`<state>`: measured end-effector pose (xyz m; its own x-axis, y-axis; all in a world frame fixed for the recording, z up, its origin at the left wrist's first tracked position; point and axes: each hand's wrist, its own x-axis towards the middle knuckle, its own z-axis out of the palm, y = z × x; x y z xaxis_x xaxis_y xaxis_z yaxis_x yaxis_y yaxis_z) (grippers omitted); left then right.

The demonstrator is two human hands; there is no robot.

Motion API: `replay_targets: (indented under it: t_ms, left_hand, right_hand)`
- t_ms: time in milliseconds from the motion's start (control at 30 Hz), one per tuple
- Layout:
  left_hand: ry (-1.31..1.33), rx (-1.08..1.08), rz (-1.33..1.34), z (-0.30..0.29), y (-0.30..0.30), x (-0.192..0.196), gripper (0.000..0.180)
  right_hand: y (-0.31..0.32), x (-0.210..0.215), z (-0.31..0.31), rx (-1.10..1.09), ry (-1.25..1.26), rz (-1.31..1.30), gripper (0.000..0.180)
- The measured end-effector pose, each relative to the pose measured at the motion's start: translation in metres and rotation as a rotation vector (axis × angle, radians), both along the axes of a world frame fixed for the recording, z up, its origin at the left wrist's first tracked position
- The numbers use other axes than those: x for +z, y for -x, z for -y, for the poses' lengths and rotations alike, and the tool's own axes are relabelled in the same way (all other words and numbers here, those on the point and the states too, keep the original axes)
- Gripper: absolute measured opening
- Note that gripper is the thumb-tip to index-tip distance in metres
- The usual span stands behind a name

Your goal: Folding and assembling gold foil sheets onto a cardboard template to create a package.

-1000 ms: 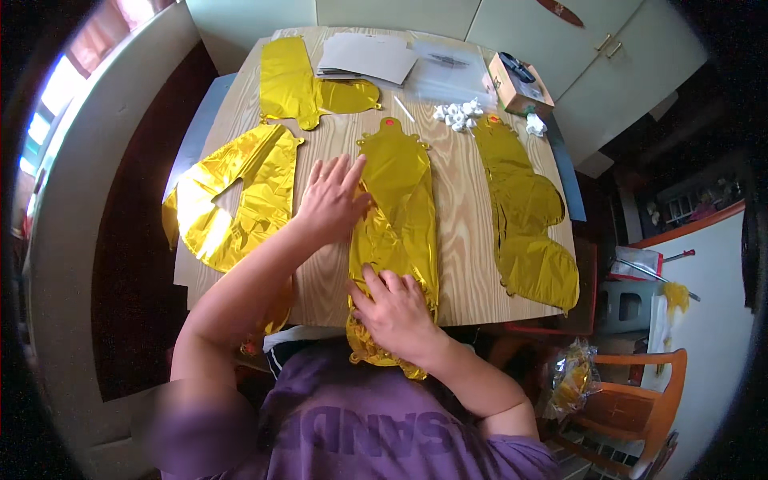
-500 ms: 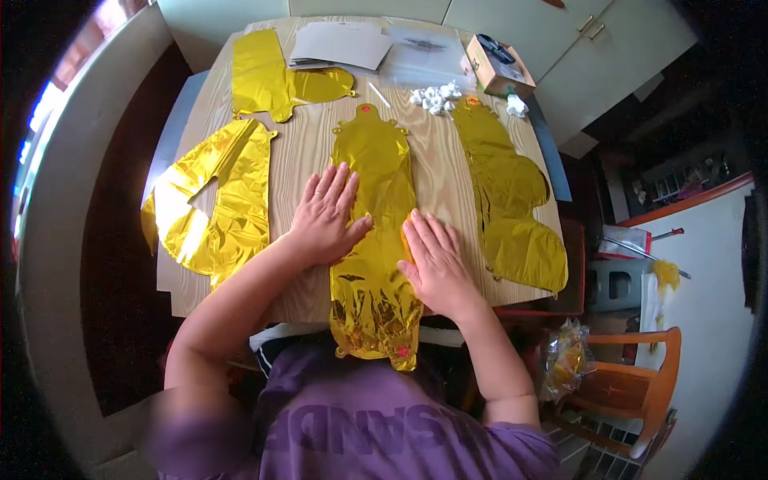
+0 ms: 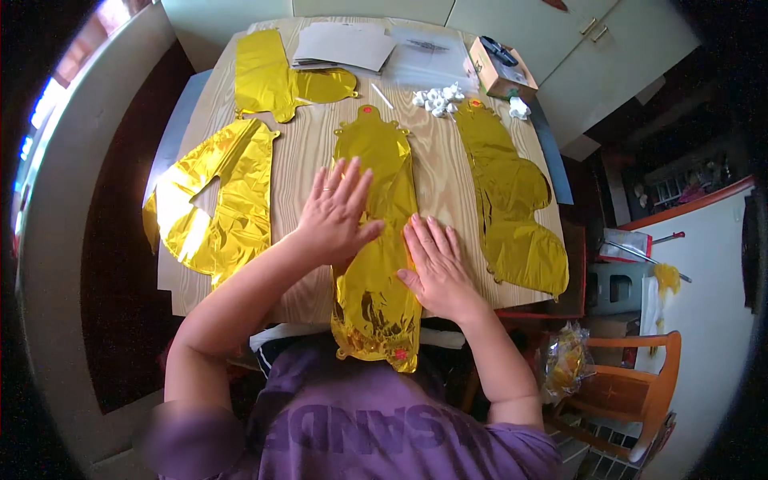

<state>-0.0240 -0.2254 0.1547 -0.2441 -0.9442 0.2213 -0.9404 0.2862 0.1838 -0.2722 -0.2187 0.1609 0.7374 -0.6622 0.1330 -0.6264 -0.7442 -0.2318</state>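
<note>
Nearest the body, the lower end of the middle foil balloon (image 3: 376, 240) hangs off the table (image 3: 308, 160) edge over the purple shirt (image 3: 384, 424), crinkled and not yet smoothed. Just above that, both hands lie flat on it, palms down: the right hand (image 3: 436, 268) presses its right side, fingers together and pointing up the table, thumb on the foil; the left hand (image 3: 336, 216) sits a little farther up on its left edge, fingers spread, the thumb reaching across the gold surface. Neither hand grips anything — both are laid open, pressing. The step in hand looks like flattening the balloon, pushing out air or creases along its length. Beyond the fingertips the balloon runs straight up the table to a rounded tip with a small red spot, and that stretch already lies fairly flat. The next move, as I judge it, calls for sliding the palms with even pressure while keeping the foil from slipping off the edge, and for drawing the hanging end onto the wood. Left of the left fingers lies a crumpled gold balloon (image 3: 212, 200); right of the right fingers a third gold balloon (image 3: 512, 200) lies flat. Farthest off — a fourth gold piece (image 3: 276, 76), grey papers (image 3: 348, 44), small white bits (image 3: 436, 98) and a cardboard box (image 3: 500, 68).
</note>
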Motion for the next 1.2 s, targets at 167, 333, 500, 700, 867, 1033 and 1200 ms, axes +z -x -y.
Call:
replay_targets:
  t_ms: [167, 333, 500, 700, 867, 1033, 1200]
  left_hand:
    - [-0.049, -0.227, -0.032, 0.014, 0.017, -0.005, 0.076]
    - [-0.037, -0.248, -0.203, 0.016, 0.012, 0.001, 0.073]
    - [0.022, -0.236, -0.203, -0.003, -0.011, 0.020, 0.075]
    - [-0.042, -0.184, -0.054, -0.016, -0.022, -0.004, 0.080]
    - [-0.076, -0.198, -0.102, -0.013, -0.018, 0.002, 0.080]
    - [-0.073, -0.188, -0.148, -0.017, -0.022, -0.002, 0.081]
    - [-0.070, -0.189, -0.141, -0.017, -0.022, -0.002, 0.082]
  right_hand:
    - [-0.007, 0.012, 0.010, 0.034, -0.058, 0.036, 0.058]
    - [-0.013, 0.042, 0.043, 0.024, -0.197, -0.035, 0.045]
    - [-0.052, 0.060, 0.144, -0.039, -0.329, 0.337, 0.025]
    - [-0.183, 0.018, 0.316, -0.144, 0.162, 0.347, 0.039]
    - [-0.226, 0.004, 0.362, -0.184, 0.346, -0.112, 0.023]
    - [-0.236, 0.035, 0.351, -0.057, 0.636, -0.202, 0.020]
    - [-0.184, 0.121, 0.295, -0.112, 0.902, 0.459, 0.007]
